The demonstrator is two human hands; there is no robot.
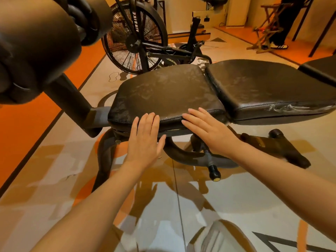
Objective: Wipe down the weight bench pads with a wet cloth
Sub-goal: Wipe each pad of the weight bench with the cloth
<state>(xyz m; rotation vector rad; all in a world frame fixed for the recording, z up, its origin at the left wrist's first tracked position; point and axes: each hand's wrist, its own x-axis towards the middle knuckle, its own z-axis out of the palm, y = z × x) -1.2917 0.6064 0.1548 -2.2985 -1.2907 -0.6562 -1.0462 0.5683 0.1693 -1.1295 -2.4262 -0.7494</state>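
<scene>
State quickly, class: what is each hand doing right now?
Left hand: open, flat, fingertips at the seat pad edge, holding nothing.
Right hand: open, flat, fingers on the same pad, holding nothing.

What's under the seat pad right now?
Under the seat pad: a curved dark frame tube and an adjustment knob with a yellowish end. The left hand and right hand cover the pad's front edge and the mounting beneath.
</scene>
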